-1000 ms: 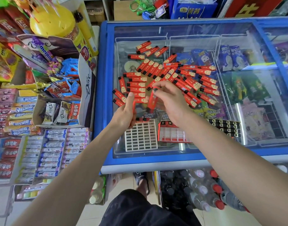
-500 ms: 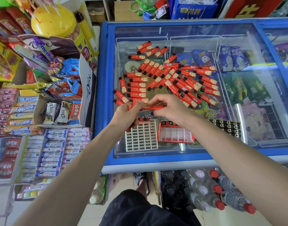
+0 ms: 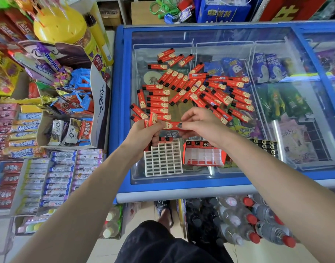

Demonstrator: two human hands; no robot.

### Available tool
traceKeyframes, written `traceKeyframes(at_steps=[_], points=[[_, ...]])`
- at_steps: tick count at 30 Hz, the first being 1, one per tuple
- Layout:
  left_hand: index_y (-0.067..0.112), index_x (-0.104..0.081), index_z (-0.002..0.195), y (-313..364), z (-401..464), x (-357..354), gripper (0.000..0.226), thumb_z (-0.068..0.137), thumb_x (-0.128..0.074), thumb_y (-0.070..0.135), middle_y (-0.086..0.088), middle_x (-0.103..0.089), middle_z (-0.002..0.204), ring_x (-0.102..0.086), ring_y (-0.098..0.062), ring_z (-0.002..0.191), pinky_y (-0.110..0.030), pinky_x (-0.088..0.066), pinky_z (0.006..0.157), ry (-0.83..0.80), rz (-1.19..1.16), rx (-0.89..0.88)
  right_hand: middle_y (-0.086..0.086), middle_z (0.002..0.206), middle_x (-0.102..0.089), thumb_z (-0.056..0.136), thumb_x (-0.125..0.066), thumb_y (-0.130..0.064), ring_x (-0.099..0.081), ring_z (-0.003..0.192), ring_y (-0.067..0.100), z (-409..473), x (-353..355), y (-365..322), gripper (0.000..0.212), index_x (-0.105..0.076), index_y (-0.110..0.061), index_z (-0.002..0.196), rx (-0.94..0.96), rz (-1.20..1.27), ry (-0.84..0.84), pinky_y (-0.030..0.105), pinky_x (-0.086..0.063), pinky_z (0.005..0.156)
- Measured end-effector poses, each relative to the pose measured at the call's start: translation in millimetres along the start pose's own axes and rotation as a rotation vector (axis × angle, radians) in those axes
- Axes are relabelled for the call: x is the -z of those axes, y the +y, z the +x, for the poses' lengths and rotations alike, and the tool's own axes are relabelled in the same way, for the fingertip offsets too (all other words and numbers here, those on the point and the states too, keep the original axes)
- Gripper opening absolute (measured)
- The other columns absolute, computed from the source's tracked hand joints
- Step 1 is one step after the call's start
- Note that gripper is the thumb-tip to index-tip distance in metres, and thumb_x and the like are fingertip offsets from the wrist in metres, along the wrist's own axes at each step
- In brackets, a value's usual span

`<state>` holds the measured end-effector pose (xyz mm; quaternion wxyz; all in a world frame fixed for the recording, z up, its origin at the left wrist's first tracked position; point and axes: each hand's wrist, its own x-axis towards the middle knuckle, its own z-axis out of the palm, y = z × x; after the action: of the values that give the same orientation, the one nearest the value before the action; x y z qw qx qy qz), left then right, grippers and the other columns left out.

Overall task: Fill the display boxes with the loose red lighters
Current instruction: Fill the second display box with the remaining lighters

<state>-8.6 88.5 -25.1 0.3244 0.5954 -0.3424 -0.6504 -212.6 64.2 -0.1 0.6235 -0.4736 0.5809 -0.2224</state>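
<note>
Found nearest, at 6 o'clock on the freezer lid (image 3: 239,180), a white grid insert (image 3: 163,158) with nearly every cell bare, and just to its 3 o'clock a red display box (image 3: 203,156) carrying only a few black-capped lighters along its far row. Judged the filling barely begun. Saw above these the left hand (image 3: 144,133), curled round a small bundle of red lighters (image 3: 153,118) standing up from the fist, and the right hand (image 3: 201,124), pinching one more lighter (image 3: 172,125) by its black end between thumb and fingertips. Compared with a second before: found that single lighter swung from near upright over the pile to lying flat, pointing to 9 o'clock, its gold-printed end now touching the left thumb. Read this as a hand-over, adding to the bundle rather than loading a box yet. Made out farther off, toward 12 o'clock, the loose pile (image 3: 191,88) spread flat on the glass, some in neat rows, others crossed: slim red bodies, black caps, a gold cartoon print at one end. Reckoned dozens left to gather.
</note>
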Motion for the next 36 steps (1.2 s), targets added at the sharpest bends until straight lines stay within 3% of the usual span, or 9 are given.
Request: traceKeyframes(at_steps=[4,7,10,14,18,21,29,36], points=[[0.014,-0.069,0.090,-6.3,-0.9,1.2,0.017,0.097,-0.068,0.029,0.003,-0.050,0.054,-0.045,-0.013,0.049,-0.025,-0.042,0.050,0.074,0.310,-0.071,0.013,0.080,-0.068,0.088,-0.072,-0.002,-0.067,0.061,0.021,-2.2,4.1,0.5,0.013,-0.065,-0.001,0.099,0.104,-0.140,0.099,0.033,-0.057,0.055],[0.012,-0.066,0.089,-14.2,-1.7,3.2,0.019,0.095,-0.067,0.029,0.008,-0.049,0.055,-0.042,-0.013,0.052,-0.023,-0.038,0.048,0.126,0.498,-0.122,0.006,0.080,-0.070,0.087,-0.067,0.000,-0.068,0.063,0.018,-1.0,6.6,4.5,0.012,-0.068,-0.009,0.095,0.212,-0.294,0.173,0.032,-0.058,0.060],[0.012,-0.062,0.088,-21.6,-2.1,5.3,0.018,0.093,-0.069,0.027,0.001,-0.051,0.065,-0.042,-0.014,0.055,-0.024,-0.037,0.050,0.153,0.614,-0.157,-0.008,0.088,-0.068,0.088,-0.067,-0.006,-0.061,0.071,0.002,1.6,4.9,12.4,0.015,-0.072,-0.018,0.096,0.322,-0.558,0.191,0.017,-0.047,0.066],[0.016,-0.062,0.091,-26.8,-2.6,6.3,0.014,0.094,-0.067,0.029,-0.004,-0.060,0.070,-0.052,-0.018,0.059,-0.029,-0.043,0.056,0.190,0.751,-0.197,-0.001,0.098,-0.059,0.090,-0.065,-0.004,-0.054,0.080,0.011,7.5,-4.7,22.9,0.019,-0.074,-0.014,0.104,0.395,-0.771,0.137,0.025,-0.044,0.075],[0.018,-0.062,0.095,-29.6,-2.8,9.5,0.010,0.093,-0.066,0.027,-0.006,-0.064,0.075,-0.061,-0.026,0.066,-0.039,-0.053,0.061,0.226,0.810,-0.223,0.002,0.103,-0.065,0.090,-0.065,-0.001,-0.061,0.091,0.021,11.0,-18.6,32.4,0.017,-0.066,-0.011,0.103,0.435,-0.905,0.099,0.040,-0.053,0.078],[0.018,-0.060,0.093,-31.3,-2.7,10.8,0.010,0.093,-0.065,0.026,-0.006,-0.064,0.074,-0.062,-0.029,0.066,-0.043,-0.054,0.062,0.228,0.852,-0.240,0.003,0.105,-0.064,0.090,-0.066,-0.002,-0.062,0.092,0.024,12.3,-24.9,39.7,0.016,-0.062,-0.012,0.102,0.432,-0.961,0.079,0.041,-0.054,0.076],[0.016,-0.059,0.093,-29.9,-1.9,9.7,0.012,0.094,-0.064,0.027,-0.007,-0.063,0.074,-0.061,-0.029,0.065,-0.038,-0.050,0.057,0.217,0.874,-0.235,0.002,0.103,-0.063,0.090,-0.066,-0.003,-0.061,0.092,0.024,13.0,-28.6,42.9,0.017,-0.060,-0.012,0.104,0.463,-1.051,0.048,0.043,-0.053,0.074],[0.016,-0.056,0.089,-30.9,-2.1,9.2,0.015,0.096,-0.062,0.028,-0.003,-0.059,0.070,-0.054,-0.021,0.059,-0.030,-0.038,0.052,0.218,0.905,-0.233,0.003,0.107,-0.064,0.093,-0.067,-0.008,-0.061,0.097,0.024,10.9,-24.5,43.8,0.016,-0.061,-0.011,0.107,0.474,-1.104,0.024,0.043,-0.053,0.078]])
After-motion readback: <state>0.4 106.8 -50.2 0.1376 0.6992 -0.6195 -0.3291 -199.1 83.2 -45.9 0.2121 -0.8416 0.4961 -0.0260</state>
